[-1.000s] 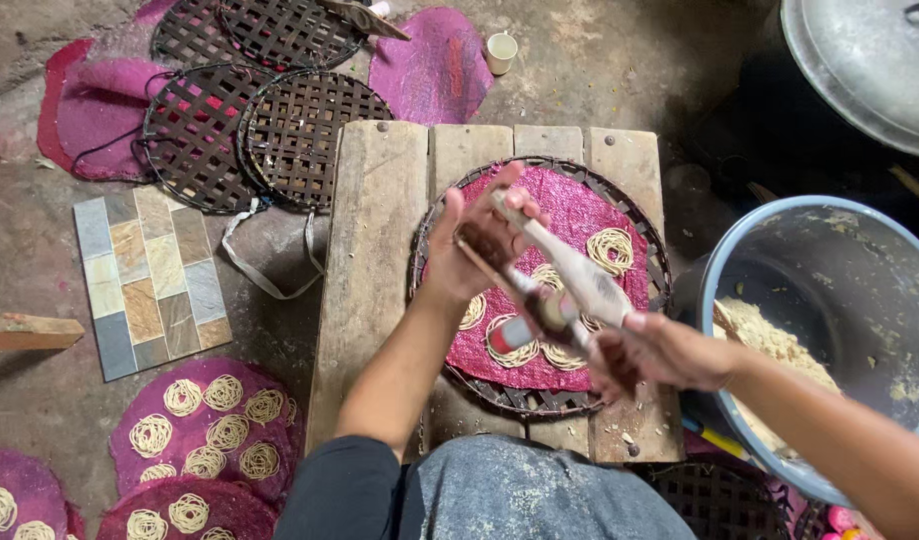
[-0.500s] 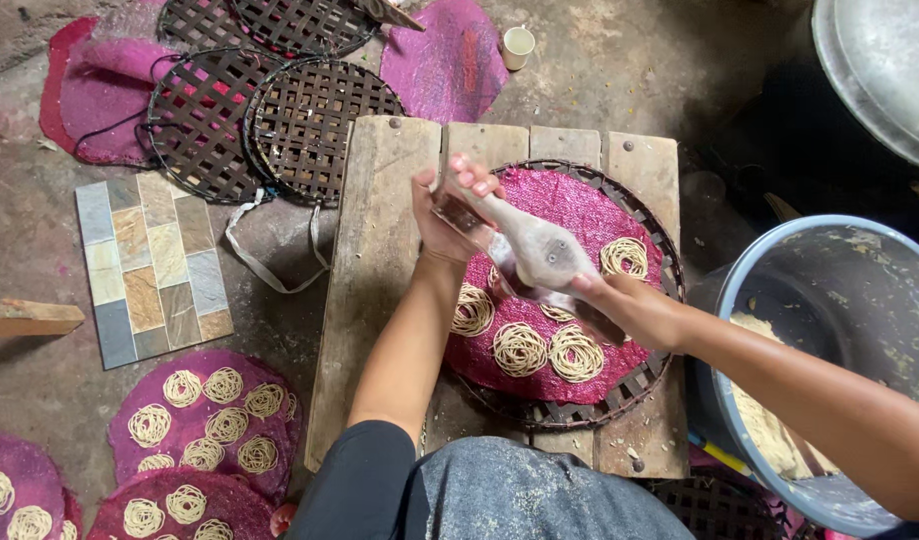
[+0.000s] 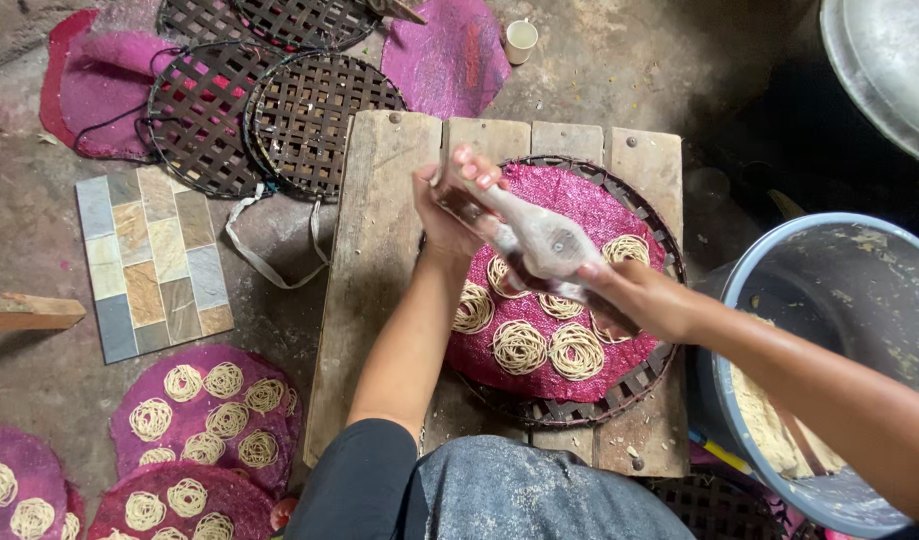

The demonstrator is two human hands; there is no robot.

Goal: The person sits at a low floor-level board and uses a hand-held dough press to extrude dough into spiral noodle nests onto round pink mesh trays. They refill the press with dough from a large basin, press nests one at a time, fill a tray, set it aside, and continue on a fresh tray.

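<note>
Both my hands grip a wooden noodle press (image 3: 539, 240) held over a round woven tray (image 3: 649, 375) lined with a magenta mat (image 3: 589, 200). My left hand (image 3: 449, 210) holds the press's far handle end, fingers wrapped around it. My right hand (image 3: 639, 295) grips the near handle end. Several pale noodle nests (image 3: 519, 345) lie on the mat beneath the press. The tray rests on a low plank table (image 3: 379, 270).
A grey tub (image 3: 849, 300) with pale dough stands at the right. Empty woven trays (image 3: 309, 115) and magenta mats lie at the back left. Filled mats with noodle nests (image 3: 204, 410) sit on the floor at the lower left, beside a tile sample board (image 3: 149, 260). A small cup (image 3: 521, 40) stands behind the table.
The press has swung over the tray between my hands, and more noodle nests now lie on the magenta mat than a second ago.
</note>
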